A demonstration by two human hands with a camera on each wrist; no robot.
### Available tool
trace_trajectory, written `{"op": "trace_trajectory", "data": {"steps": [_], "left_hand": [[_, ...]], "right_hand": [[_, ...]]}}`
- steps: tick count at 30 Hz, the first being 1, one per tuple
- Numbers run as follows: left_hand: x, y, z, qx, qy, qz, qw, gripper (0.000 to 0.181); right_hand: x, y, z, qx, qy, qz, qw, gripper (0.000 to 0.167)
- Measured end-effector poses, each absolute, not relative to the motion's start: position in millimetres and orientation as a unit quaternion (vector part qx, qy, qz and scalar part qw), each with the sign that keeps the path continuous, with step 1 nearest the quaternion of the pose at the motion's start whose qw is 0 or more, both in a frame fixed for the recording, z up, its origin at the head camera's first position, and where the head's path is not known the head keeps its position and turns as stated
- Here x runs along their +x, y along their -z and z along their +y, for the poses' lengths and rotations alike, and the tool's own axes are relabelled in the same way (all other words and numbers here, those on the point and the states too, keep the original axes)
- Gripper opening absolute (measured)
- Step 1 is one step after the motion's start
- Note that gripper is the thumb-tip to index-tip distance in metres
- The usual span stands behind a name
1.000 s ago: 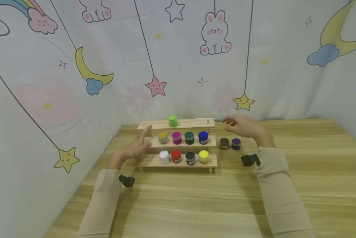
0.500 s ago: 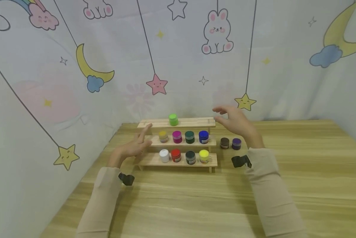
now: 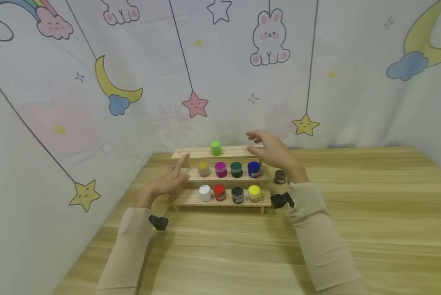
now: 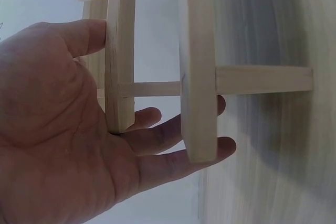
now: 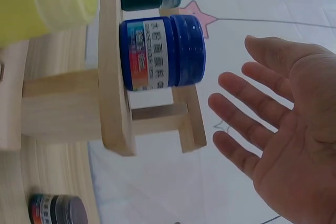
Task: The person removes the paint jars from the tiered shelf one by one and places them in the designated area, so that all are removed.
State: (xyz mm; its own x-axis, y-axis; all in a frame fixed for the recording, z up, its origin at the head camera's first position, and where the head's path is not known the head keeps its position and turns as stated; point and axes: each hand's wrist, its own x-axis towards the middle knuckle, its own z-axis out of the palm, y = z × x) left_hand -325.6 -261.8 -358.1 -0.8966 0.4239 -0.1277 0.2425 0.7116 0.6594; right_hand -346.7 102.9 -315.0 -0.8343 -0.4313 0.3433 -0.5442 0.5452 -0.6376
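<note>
A three-tier wooden rack [image 3: 186,198] stands on the table, bearing small paint jars. My left hand [image 3: 165,182] is at its left end. In the left wrist view, the thumb rests on the middle shelf [image 4: 120,72] while fingers reach below it, past the bottom shelf [image 4: 199,77]. My right hand [image 3: 273,153] hovers empty by the top shelf's right end, its fingers loosely extended. In the right wrist view it is apart from the blue jar [image 5: 163,52]. A light green jar [image 3: 215,148] sits alone on the top shelf.
Yellow ochre [image 3: 203,169], magenta [image 3: 220,169] and dark green [image 3: 236,169] jars share the middle shelf with the blue one. White, red, black and yellow jars line the bottom shelf. Right of the rack, a brown jar [image 3: 280,177] stands on the table [image 3: 220,254]. A patterned curtain [image 3: 227,82] hangs behind.
My right hand has moved left, from beyond the rack to its top shelf's right end. The right arm now hides the purple jar. My left hand has stayed in place.
</note>
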Motion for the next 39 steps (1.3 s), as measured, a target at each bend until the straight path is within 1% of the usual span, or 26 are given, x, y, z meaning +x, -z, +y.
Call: {"op": "trace_trajectory", "data": {"steps": [13,18,26,35,39], "left_hand": [[-324,360,-260,0.188,-0.322,0.92,0.125,0.072],[-322,361,-256,0.18,-0.315,0.924,0.126,0.072],[-318,354,-258,0.164,-0.319,0.925,0.128,0.072],[-318,353,-258,0.151,-0.326,0.924,0.134,0.072],[-317,356,-258,0.152,-0.327,0.923,0.132,0.072]], "right_hand": [[-349,311,73,0.292,-0.392,-0.871,0.053,0.056],[-354,315,53,0.312,-0.383,-0.868,0.051,0.056],[-356,316,25,0.348,-0.343,-0.872,0.026,0.06],[-353,317,22,0.332,-0.323,-0.886,0.027,0.055],[-353,320,20,0.317,-0.329,-0.889,0.036,0.049]]}}
